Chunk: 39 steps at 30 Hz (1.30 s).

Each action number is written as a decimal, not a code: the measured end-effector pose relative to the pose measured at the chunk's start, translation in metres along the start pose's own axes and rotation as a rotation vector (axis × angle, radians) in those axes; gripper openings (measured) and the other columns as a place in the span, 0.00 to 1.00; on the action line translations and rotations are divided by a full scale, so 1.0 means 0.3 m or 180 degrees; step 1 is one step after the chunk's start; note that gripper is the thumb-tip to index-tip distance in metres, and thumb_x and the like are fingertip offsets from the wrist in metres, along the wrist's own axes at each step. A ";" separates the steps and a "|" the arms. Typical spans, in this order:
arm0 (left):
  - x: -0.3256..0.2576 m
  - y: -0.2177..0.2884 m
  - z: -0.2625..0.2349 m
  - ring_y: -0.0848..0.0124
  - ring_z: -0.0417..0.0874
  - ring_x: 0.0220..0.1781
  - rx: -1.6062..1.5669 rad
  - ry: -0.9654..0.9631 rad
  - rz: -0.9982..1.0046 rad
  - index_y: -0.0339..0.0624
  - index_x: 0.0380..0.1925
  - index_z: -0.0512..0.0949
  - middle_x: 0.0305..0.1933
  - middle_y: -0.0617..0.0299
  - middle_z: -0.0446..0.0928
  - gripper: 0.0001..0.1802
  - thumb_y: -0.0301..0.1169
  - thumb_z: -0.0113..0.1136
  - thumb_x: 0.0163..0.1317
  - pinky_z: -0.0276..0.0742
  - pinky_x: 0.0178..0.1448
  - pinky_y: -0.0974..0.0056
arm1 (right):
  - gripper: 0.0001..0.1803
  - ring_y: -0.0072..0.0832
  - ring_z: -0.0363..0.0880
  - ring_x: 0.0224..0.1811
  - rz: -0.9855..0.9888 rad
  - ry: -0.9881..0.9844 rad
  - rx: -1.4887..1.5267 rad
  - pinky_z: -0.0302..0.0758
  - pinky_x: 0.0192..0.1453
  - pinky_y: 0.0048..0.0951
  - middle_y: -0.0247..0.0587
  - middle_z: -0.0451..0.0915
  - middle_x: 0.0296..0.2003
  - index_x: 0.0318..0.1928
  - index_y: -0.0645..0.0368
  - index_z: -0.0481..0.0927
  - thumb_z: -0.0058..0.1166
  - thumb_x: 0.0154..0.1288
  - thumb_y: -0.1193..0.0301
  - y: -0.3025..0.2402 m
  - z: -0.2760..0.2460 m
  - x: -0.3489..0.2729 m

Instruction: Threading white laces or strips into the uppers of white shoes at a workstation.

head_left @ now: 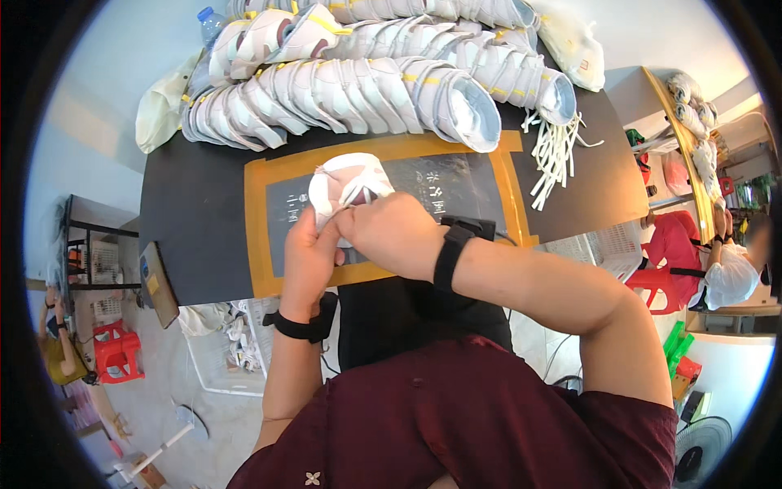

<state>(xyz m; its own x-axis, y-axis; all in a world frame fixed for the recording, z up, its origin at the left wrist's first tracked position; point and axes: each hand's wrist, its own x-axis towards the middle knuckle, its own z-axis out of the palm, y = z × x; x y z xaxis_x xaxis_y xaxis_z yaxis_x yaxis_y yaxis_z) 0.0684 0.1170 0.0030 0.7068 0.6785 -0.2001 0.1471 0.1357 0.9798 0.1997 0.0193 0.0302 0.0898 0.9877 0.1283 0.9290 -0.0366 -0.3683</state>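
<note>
A white and pale pink shoe upper (352, 167) lies over the dark mat (464, 175) in front of me. White shoelace strands (356, 189) cross its opening. My left hand (309, 248) grips the upper's near left edge between thumb and fingers. Closed and bent, my right hand (395, 235) meets the left thumb at that same edge, partly covering the upper. Its fingertips are hidden, so what they pinch cannot be made out.
Long nested rows of similar shoe uppers (326, 98) line the table's far side. Loose white laces (555, 155) hang beside them at right. A blue-capped bottle (212, 24) stands far left. White crates, red stools and other people are beyond the table (195, 212).
</note>
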 end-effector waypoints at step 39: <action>0.007 -0.024 -0.013 0.84 0.72 0.27 -0.0437 -0.0039 0.0101 0.39 0.45 0.78 0.35 0.68 0.79 0.11 0.27 0.60 0.63 0.67 0.28 0.76 | 0.13 0.50 0.82 0.39 0.0996 0.0790 0.1240 0.77 0.46 0.44 0.53 0.83 0.37 0.45 0.57 0.82 0.48 0.65 0.68 -0.021 0.041 -0.119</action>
<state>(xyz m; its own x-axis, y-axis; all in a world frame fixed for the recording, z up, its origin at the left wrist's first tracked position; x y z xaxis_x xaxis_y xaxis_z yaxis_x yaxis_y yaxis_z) 0.0661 0.1204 -0.0044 0.7180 0.6754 -0.1681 0.0291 0.2123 0.9768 0.1861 -0.0139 0.0166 0.4656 0.8715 0.1537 0.6473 -0.2169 -0.7307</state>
